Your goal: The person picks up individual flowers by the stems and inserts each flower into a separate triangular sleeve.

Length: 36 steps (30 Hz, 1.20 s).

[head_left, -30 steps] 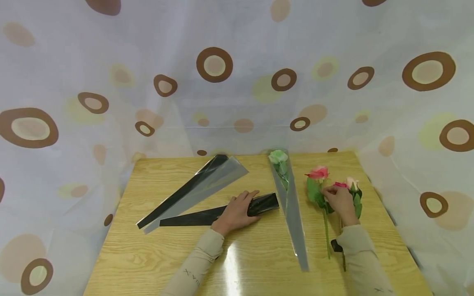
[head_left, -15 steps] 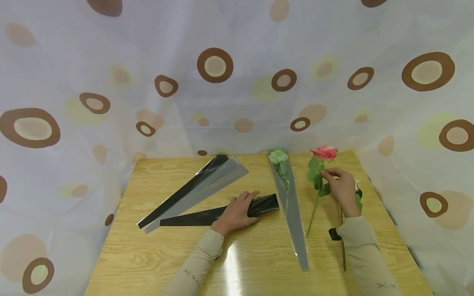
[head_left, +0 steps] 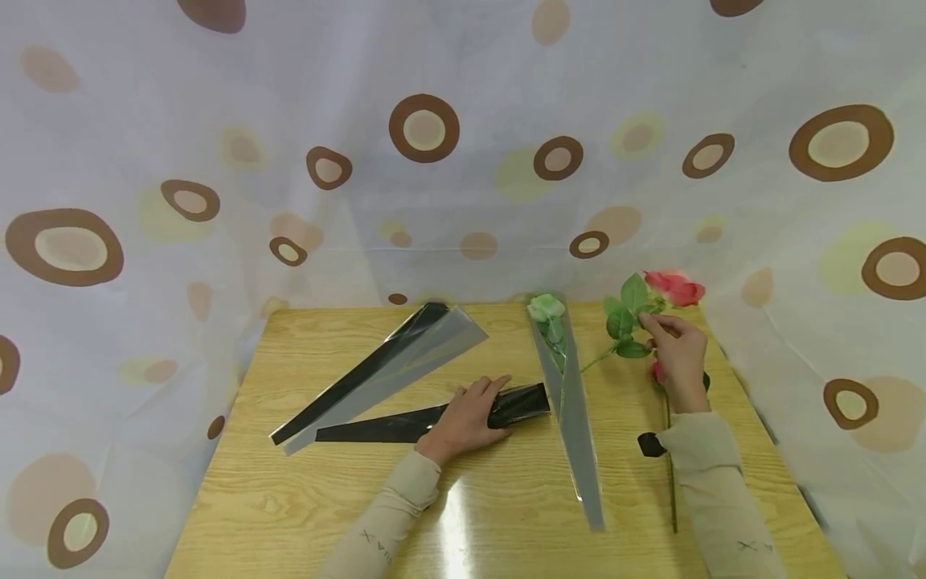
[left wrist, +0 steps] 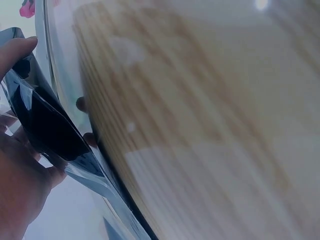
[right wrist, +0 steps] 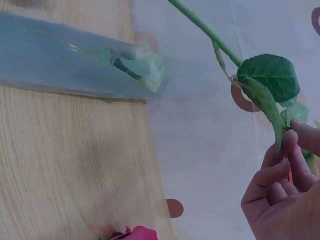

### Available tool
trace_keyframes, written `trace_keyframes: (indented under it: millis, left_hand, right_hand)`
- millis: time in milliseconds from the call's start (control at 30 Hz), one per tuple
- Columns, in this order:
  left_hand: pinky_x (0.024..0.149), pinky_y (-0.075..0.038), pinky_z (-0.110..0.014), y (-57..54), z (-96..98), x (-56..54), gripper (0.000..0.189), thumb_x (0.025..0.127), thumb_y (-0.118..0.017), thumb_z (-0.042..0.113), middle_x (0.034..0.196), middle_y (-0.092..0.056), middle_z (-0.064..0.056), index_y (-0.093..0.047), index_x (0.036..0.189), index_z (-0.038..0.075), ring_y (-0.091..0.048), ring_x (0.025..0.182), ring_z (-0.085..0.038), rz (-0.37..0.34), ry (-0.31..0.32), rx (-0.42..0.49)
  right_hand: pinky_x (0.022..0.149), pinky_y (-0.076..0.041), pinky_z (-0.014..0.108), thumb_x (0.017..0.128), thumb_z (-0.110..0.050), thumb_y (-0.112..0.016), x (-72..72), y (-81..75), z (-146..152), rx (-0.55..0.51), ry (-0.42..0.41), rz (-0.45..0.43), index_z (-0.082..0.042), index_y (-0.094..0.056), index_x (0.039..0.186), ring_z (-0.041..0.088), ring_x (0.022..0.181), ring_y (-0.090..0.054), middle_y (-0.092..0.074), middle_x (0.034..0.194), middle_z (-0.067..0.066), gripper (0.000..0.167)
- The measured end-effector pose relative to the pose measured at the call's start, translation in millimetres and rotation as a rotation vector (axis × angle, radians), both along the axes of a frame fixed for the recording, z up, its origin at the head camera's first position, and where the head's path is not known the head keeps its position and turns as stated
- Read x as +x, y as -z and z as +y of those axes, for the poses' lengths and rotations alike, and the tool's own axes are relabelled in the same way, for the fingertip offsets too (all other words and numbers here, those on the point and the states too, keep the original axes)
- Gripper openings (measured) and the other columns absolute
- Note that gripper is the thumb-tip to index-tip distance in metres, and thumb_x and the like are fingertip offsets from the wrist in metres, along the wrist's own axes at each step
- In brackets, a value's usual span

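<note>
Fingers of my left hand curl over a black-and-clear flower sleeve that lies flat on the table. The left wrist view shows thumb and fingers around the mouth of the black sleeve. Above the far right of the table, my right hand pinches a pink artificial rose by its stem just below the bloom. Its stem slants down to the left, with green leaves close to the fingertips. Between the hands lies a pale green rose inside a grey sleeve.
A second black-and-clear sleeve lies at the back left. Under the right forearm lies another rose, its magenta bloom partly hidden in the head view. A small black piece is beside its stem. A dotted curtain surrounds the wooden table.
The right hand has lifted the pink rose up off the table's right side, and the bloom has swung to the right with the stem tilting left. The left hand has stayed on the black sleeve.
</note>
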State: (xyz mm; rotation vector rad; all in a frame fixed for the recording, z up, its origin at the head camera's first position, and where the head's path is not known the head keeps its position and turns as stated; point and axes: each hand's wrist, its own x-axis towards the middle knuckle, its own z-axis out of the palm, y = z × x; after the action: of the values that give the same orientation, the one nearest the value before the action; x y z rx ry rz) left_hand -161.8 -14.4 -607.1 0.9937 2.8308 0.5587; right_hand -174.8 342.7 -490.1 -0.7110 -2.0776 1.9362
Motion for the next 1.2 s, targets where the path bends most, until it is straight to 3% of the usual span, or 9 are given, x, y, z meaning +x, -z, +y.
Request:
trace_keyframes:
  millis: [200, 333, 467, 700, 933, 1200]
  left_hand:
    - [0.112, -0.048, -0.055, 0.3, 3.6, 0.8, 0.090, 0.097, -0.072, 0.054, 0.141, -0.055, -0.004, -0.026, 0.168, 0.023, -0.063, 0.121, -0.020, 0.017, -0.027, 0.016]
    - [0.108, -0.051, -0.052, 1.0, 3.7, 0.1, 0.089, 0.097, -0.072, 0.054, 0.135, -0.057, -0.003, -0.028, 0.167, 0.021, -0.062, 0.112, -0.019, 0.064, -0.071, 0.010]
    - [0.103, -0.053, -0.048, -1.3, 3.5, 0.4, 0.089, 0.097, -0.073, 0.055, 0.133, -0.058, -0.003, -0.030, 0.167, 0.021, -0.061, 0.111, -0.019, 0.090, -0.089, 0.010]
    - [0.087, -0.049, -0.039, -4.4, 6.5, -0.2, 0.088, 0.097, -0.073, 0.053, 0.129, -0.056, -0.003, -0.030, 0.167, 0.021, -0.055, 0.099, -0.016, 0.107, -0.099, 0.015]
    - [0.081, -0.048, -0.036, -5.4, 10.5, -1.3, 0.087, 0.096, -0.074, 0.052, 0.126, -0.057, -0.003, -0.033, 0.166, 0.019, -0.055, 0.094, -0.016, 0.145, -0.097, 0.012]
    - [0.082, -0.050, -0.037, -1.0, 12.3, -2.1, 0.087, 0.096, -0.074, 0.054, 0.126, -0.057, -0.003, -0.033, 0.165, 0.020, -0.056, 0.096, -0.015, 0.167, -0.096, 0.010]
  right_hand:
    - [0.057, -0.048, 0.018, 0.096, -0.032, -0.079, 1.6, -7.4, -5.0, -0.099, 0.006, -0.010, -0.014, -0.072, 0.116, 0.004, 0.063, -0.062, -0.075, 0.087, -0.020, 0.028]
    - [0.050, -0.043, 0.020, 0.096, -0.034, -0.079, 4.7, -7.4, -6.1, -0.123, -0.003, -0.031, -0.015, -0.070, 0.118, 0.003, 0.063, -0.062, -0.073, 0.089, -0.021, 0.031]
    - [0.042, -0.037, 0.024, 0.094, -0.039, -0.080, 7.0, -2.4, -6.3, -0.125, -0.010, -0.070, -0.018, -0.070, 0.117, 0.004, 0.055, -0.058, -0.073, 0.081, -0.021, 0.032]
    - [0.061, -0.049, 0.019, 0.097, -0.039, -0.077, 10.9, 19.0, -17.9, -0.040, -0.086, -0.031, -0.012, -0.071, 0.120, 0.003, 0.066, -0.061, -0.074, 0.089, -0.022, 0.037]
    - [0.063, -0.050, 0.019, 0.097, -0.043, -0.076, 14.1, 30.7, -38.1, 0.066, -0.124, -0.050, -0.010, -0.072, 0.120, 0.002, 0.067, -0.062, -0.073, 0.085, -0.023, 0.040]
    - [0.060, -0.048, 0.019, 0.102, -0.033, -0.072, 14.6, 40.7, -53.7, 0.023, -0.172, -0.065, 0.000, -0.068, 0.129, 0.004, 0.067, -0.064, -0.070, 0.081, -0.024, 0.042]
